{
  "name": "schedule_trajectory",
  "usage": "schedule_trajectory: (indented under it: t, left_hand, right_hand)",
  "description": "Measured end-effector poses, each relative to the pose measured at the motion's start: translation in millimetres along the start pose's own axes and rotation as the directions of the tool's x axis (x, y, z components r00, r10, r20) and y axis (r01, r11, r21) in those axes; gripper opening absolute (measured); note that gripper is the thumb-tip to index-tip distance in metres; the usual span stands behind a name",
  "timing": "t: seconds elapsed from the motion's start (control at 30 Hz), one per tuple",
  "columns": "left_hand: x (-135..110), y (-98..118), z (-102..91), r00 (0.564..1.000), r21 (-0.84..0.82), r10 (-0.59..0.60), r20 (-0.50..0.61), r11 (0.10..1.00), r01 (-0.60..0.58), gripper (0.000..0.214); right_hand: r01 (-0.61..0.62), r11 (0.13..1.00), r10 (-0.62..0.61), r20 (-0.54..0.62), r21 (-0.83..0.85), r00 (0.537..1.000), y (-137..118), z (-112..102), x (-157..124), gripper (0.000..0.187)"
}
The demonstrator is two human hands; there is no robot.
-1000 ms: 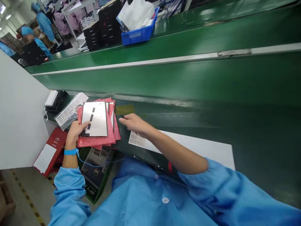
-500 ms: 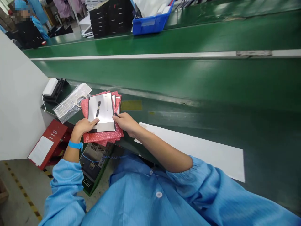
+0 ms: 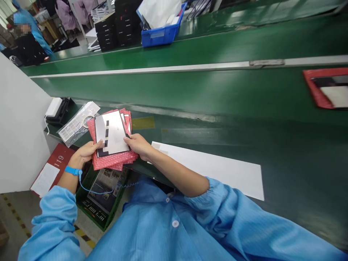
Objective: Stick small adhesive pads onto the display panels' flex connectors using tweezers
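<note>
A flat silver panel (image 3: 116, 132) with dark edges and a black-and-white strip lies over a stack of pink bubble-wrap pouches (image 3: 115, 160), slightly turned. My left hand (image 3: 88, 150) grips the panel's lower left edge, thumb on top; its other fingers are mostly hidden. On the right edge, my right hand (image 3: 138, 145) pinches the panel near its lower corner. A small dark piece (image 3: 127, 136) shows at the right thumb; I cannot tell what it is. My left wrist wears a blue strap (image 3: 73, 170) with a coiled cord.
Left of the stack lie a clear bag with a white sheet (image 3: 78, 123), a tape roll (image 3: 87, 121) and a white box (image 3: 53, 107). A long white sheet (image 3: 212, 168) lies at right. On the green belt (image 3: 217, 94) is a red pouch (image 3: 312, 88). Below stands a green crate (image 3: 104, 224).
The view has shifted right, bringing the red pouch on the belt into sight. My left hand has moved from the panel's face to its edge, uncovering more of the dark strip.
</note>
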State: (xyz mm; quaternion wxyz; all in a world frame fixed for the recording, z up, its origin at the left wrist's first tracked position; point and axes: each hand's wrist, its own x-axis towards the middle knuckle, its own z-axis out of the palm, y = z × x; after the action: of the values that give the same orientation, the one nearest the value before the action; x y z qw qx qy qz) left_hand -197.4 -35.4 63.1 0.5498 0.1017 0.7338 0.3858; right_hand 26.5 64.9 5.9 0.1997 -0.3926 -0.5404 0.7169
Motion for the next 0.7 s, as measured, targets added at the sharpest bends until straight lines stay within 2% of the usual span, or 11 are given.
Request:
schedule_trajectory:
  t: [0.13, 0.27, 0.43, 0.57, 0.63, 0.7]
  left_hand:
    - [-5.3, -7.0, 16.1, 1.0, -0.085, 0.014, -0.026, 0.996, -0.016, 0.042]
    - [-15.3, 0.4, 25.3, 0.997, -0.08, 0.022, -0.069, 0.996, -0.028, 0.04]
    - [-41.2, 16.1, 39.0, 0.977, -0.077, 0.181, -0.11, 0.979, -0.19, 0.029]
    - [-50.8, 29.2, 63.8, 0.918, -0.156, 0.37, -0.146, 0.907, -0.39, 0.044]
    - [-40.6, 43.0, 83.0, 0.867, -0.212, 0.462, -0.188, 0.843, -0.495, 0.048]
    - [-17.4, 65.4, 107.1, 0.813, -0.271, 0.534, -0.232, 0.767, -0.581, 0.044]
  right_hand:
    - [-0.049, 0.998, 0.049, 0.011, 0.03, 0.999, -5.8, 6.1, -2.1, 0.039]
    - [-0.073, 0.995, 0.072, 0.019, 0.074, 0.997, -15.5, 5.4, -4.6, 0.038]
    - [-0.1, 0.986, 0.096, 0.036, 0.131, 0.995, -29.3, -7.3, -16.3, 0.034]
    - [-0.057, 0.985, 0.05, 0.048, 0.16, 0.998, -62.8, -32.2, -15.1, 0.026]
    - [0.013, 0.988, -0.016, 0.022, 0.152, 1.0, -93.8, -52.8, -0.8, 0.028]
    - [0.099, 0.987, -0.095, -0.04, 0.128, 0.995, -132.4, -78.4, 23.0, 0.033]
